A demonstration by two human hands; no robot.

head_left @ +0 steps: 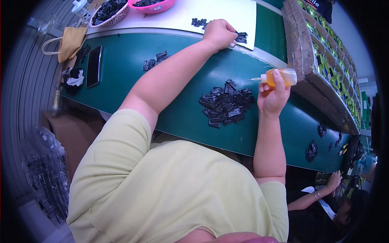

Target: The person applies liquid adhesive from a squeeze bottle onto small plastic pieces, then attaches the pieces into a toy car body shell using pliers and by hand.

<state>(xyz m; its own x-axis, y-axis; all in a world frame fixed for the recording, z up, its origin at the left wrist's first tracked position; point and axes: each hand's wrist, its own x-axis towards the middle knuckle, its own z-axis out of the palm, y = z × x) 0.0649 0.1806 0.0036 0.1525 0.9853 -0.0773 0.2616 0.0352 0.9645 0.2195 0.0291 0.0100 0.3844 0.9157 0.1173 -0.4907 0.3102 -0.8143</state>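
My right hand [272, 99] grips a small squeeze bottle [287, 77] of orange liquid, its thin needle tip pointing left above the green table. My left hand [219, 34] reaches across to the white board [174, 18] at the back, fingers curled and pressed together. Beside those fingers lies a row of small flat black pieces [242, 37]; whether one is pinched is hidden. Several more black pieces [198, 22] lie just left of that hand. Between my arms a loose heap of the same black pieces [227, 103] rests on the green table [190, 117].
A small black cluster [156, 60] and a phone [94, 67] lie left. Behind them are a pink bowl [152, 7] and a pale basket [108, 19] of black pieces. A tall divided box [302, 52] stands right. A co-worker's hand [334, 181] shows lower right.
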